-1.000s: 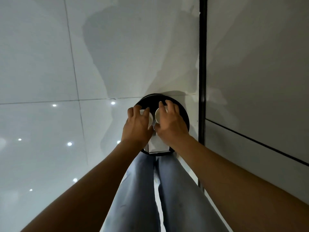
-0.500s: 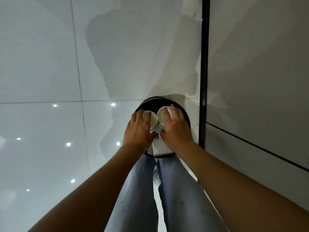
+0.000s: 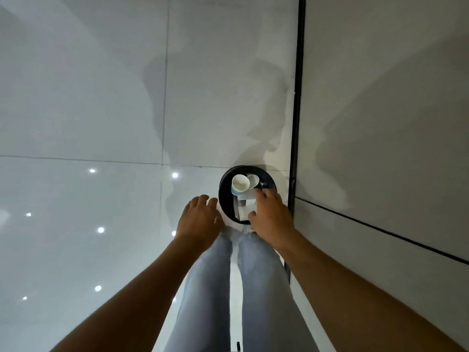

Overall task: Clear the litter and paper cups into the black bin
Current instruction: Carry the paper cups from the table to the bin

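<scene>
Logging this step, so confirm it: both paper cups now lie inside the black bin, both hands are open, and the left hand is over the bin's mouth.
One detail is wrong. In the head view the two paper cups do lie inside the black bin and both hands are open, but the left hand is beside the bin, over the floor. It is the right hand that is over the bin's mouth.

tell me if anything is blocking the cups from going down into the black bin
Nothing visible does. Both paper cups already lie inside the black bin, on top of white paper litter. The left hand is open and clear of the rim; the right hand hovers open over the bin's near side.
</scene>
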A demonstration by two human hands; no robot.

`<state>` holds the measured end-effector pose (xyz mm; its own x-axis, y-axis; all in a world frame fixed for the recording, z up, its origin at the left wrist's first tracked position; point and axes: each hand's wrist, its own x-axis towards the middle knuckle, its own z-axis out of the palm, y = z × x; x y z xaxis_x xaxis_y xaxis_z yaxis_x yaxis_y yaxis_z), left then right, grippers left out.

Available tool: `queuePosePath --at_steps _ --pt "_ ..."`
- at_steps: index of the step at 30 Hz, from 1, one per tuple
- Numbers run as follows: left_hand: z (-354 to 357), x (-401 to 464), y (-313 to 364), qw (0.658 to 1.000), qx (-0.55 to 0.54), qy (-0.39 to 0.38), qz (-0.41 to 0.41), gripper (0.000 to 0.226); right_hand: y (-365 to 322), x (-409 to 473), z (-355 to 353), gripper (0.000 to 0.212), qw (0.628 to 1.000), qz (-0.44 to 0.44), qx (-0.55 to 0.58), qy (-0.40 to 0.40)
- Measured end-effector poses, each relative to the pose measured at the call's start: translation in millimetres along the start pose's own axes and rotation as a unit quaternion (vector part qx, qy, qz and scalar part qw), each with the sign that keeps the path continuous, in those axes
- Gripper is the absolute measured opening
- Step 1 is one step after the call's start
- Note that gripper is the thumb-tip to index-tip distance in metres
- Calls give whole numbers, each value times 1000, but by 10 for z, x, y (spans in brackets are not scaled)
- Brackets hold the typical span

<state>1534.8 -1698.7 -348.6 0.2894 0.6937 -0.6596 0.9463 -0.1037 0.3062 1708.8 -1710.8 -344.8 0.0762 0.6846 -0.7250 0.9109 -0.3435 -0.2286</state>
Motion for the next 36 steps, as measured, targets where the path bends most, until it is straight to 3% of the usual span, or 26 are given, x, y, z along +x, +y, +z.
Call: queuePosePath --at_steps 10,18,27,36 --pt "-690 -1268 150 996 -2 77 -50 43 -799 -1126 -576 57 989 -122 -86 2" --pt "-681 -2419 131 973 -80 150 -154 46 -1379 -1926 -661 54 943 -259 -210 -16" --pt "-245 -3821 -682 909 -175 197 -322 46 -2503 -2801 107 57 845 -403 -345 -66" --pt "558 -5603 -2220 812 -273 236 -458 45 -4117 -3893 1822 51 715 -533 -445 -82"
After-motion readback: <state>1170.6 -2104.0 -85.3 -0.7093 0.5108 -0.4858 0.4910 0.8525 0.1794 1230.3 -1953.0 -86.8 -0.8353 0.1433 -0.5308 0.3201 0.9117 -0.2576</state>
